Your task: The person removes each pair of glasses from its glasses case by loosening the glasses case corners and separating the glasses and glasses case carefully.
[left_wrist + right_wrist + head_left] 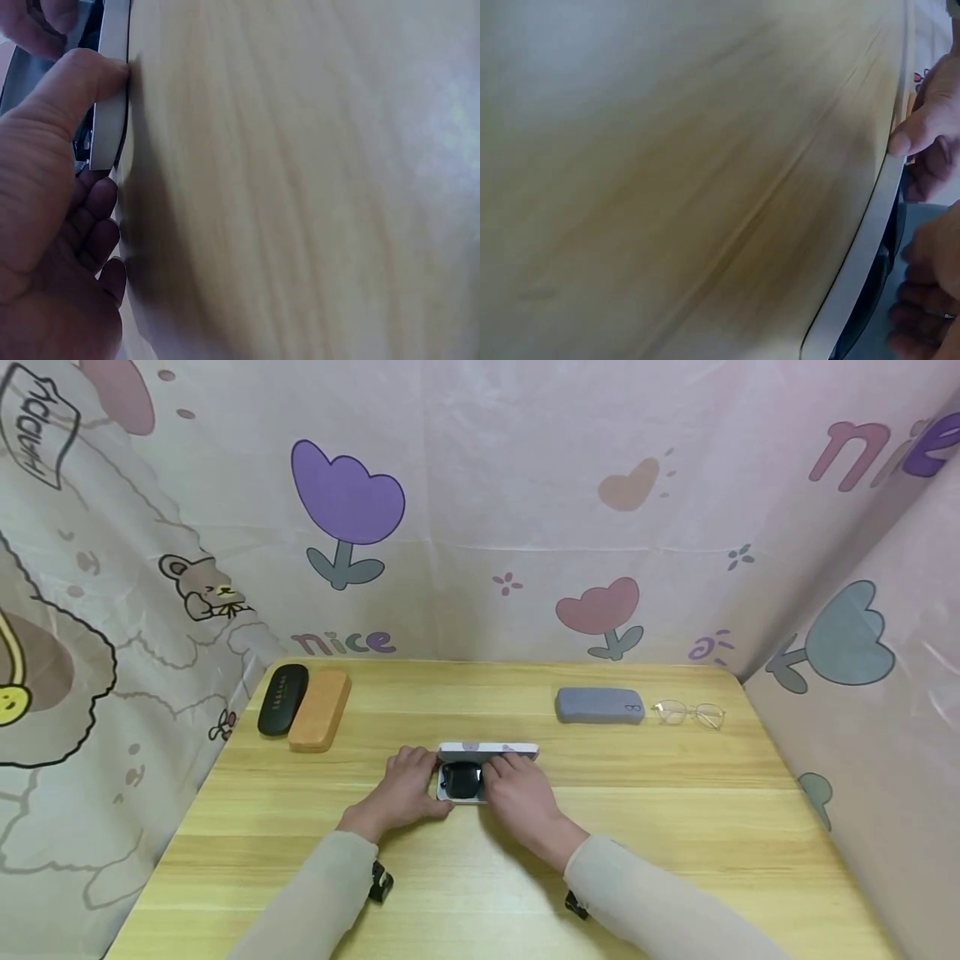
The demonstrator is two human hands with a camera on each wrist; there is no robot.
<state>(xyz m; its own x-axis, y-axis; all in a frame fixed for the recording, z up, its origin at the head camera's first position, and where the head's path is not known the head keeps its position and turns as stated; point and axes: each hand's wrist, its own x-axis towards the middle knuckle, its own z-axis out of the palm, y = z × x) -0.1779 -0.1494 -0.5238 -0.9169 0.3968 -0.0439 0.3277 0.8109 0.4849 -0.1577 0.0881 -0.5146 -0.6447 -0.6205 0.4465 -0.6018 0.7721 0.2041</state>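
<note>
An open glasses case (450, 747) with a pale patterned lid edge and a grey lining lies in front of me. Dark sunglasses (462, 780) rest inside it, one lens showing in the head view. My left hand (407, 787) grips the case's left end, its thumb (82, 75) pressed on the pale front wall. Over the right half of the case is my right hand (522, 795), hiding the other lens. Its fingers (922, 296) are bent inside the case beside the sunglasses; whether they pinch the frame is hidden.
Toward the table's back left lie a black glasses case (283, 700) and an orange one (320, 710), side by side. A grey-blue case (599, 705) and thin-framed eyeglasses (690, 713) are at the back right. Printed curtains (480, 610) border the wooden table (675, 827).
</note>
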